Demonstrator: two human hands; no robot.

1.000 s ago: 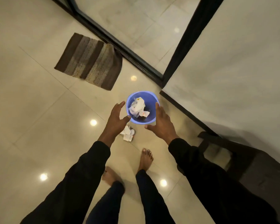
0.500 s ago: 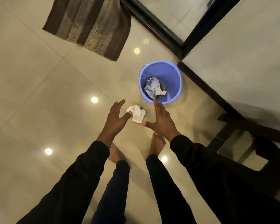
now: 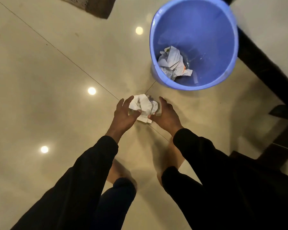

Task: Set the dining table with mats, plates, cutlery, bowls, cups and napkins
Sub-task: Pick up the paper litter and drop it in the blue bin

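Reaching down past two black sleeves (image 3: 93, 165) and a pair of bare feet (image 3: 170, 156) on the floor, both hands meet around a crumpled ball of white paper (image 3: 142, 107) printed with fine lines. The left hand (image 3: 123, 114) cups its left side, fingers curved over the top edge and thumb pressed against the lower part; the right hand (image 3: 166, 113) curls around the right side, thumb tucked under the paper near its bottom corner. Whether the ball rests on the floor or is already lifted clear is hard to judge from this angle. So each grip is closed on the paper, one on each side. Just beyond the hands stands a round blue plastic bin (image 3: 223, 39), its near rim close to the fingertips. Inside, at the bottom toward the near wall, lies more crumpled paper (image 3: 172, 63), white with printed lines and a small orange patch; the remaining bottom shows bare blue. The floor (image 3: 40, 80) is glossy cream tile with thin dark joints crossing near the hands, and it mirrors three round ceiling lights. At the top edge, left of the bin, a corner of a brown woven rug (image 3: 96, 7) shows. Dark furniture (image 3: 263, 72) runs along the right side behind the bin.
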